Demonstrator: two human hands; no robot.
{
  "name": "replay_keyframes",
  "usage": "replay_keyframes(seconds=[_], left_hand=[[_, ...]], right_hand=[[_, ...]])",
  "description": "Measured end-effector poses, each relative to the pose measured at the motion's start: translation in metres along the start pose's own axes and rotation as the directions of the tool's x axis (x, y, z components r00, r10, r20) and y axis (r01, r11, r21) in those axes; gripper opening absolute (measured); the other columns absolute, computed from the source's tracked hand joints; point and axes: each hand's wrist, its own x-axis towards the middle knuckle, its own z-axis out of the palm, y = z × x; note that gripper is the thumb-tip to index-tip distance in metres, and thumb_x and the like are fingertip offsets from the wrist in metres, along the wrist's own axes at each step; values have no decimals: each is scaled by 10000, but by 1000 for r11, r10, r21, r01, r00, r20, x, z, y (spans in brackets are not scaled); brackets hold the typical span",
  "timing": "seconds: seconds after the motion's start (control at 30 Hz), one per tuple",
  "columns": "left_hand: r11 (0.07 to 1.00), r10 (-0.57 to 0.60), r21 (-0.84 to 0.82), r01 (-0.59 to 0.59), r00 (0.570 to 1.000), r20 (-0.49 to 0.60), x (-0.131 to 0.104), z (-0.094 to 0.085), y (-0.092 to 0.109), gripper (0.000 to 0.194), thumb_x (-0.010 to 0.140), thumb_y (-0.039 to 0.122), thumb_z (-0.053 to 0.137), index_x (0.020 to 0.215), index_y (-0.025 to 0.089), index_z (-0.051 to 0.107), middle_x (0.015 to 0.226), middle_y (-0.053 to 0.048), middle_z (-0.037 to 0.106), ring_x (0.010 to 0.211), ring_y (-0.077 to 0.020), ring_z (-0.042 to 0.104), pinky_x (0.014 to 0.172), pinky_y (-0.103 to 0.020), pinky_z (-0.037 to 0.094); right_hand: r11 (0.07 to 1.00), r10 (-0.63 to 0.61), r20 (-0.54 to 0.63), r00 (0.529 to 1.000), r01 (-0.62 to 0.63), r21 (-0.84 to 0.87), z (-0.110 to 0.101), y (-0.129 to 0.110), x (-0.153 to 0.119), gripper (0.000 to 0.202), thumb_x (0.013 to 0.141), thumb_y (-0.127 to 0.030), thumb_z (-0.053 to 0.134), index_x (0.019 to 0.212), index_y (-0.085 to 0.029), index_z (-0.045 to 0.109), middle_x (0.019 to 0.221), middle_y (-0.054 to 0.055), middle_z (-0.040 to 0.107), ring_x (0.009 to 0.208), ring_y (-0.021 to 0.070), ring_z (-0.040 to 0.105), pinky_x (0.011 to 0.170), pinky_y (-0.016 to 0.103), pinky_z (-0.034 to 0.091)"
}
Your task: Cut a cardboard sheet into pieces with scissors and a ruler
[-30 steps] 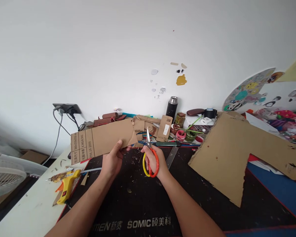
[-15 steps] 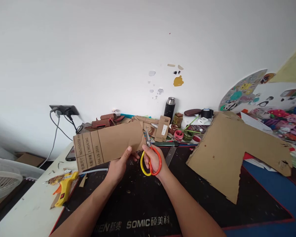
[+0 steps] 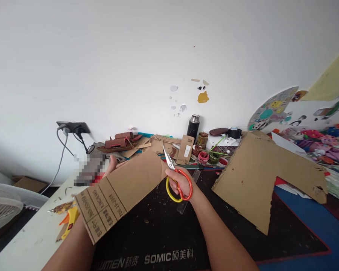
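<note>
A piece of brown cardboard (image 3: 135, 175) with printed lines and characters slants over the dark mat, its lower-left end hanging in front of my left forearm. My left hand (image 3: 111, 167) is behind its upper edge; the thumb stands up apart from the board, and the other fingers are mostly hidden. My right hand (image 3: 176, 180) is closed round the scissors (image 3: 183, 188), which have one red and one yellow handle loop. Their blades point up and left, beyond the board's right end. That end touches or nearly touches my right fingertips.
A larger cut cardboard sheet (image 3: 251, 177) lies at right. A yellow glue gun (image 3: 70, 222) is at left, partly behind my forearm. A clear ruler (image 3: 183, 205) lies under my right hand. Paint jars (image 3: 203, 157), a black flask (image 3: 193, 126) and cardboard scraps line the wall.
My left hand has moved left and up from the board's lower edge to behind its upper edge. The board's left end has swung down. The scissors have shifted slightly right.
</note>
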Motion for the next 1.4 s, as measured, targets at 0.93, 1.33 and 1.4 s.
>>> replay_keyframes(seconds=[0.93, 1.33, 1.4], left_hand=[[973, -97, -225, 50, 975, -200, 29, -2, -12, 553, 687, 530, 926, 1078, 181, 749, 848, -75, 824, 686, -271, 779, 570, -328, 601], [982, -78, -187, 35, 971, -227, 31, -5, -15, 564, 726, 559, 901, 1115, 187, 734, 938, -86, 834, 774, -282, 790, 631, -339, 607], [987, -53, -163, 16, 973, -226, 31, -6, -14, 577, 748, 576, 887, 1149, 191, 730, 980, -87, 835, 813, -289, 789, 653, -340, 603]], right_hand=[[999, 27, 120, 992, -25, -20, 16, 15, -3, 878, 722, -959, 657, 1220, -236, 660, 654, -9, 670, 563, 235, 671, 592, 331, 539], [936, -133, 195, 972, 188, -296, 22, 8, -8, 739, 932, -889, 446, 1014, -216, 741, 963, 78, 748, 1016, 305, 691, 1021, 403, 483], [914, -136, 123, 983, 172, -366, 22, 15, -6, 701, 968, -846, 455, 986, -202, 734, 970, 78, 749, 967, 293, 691, 942, 365, 494]])
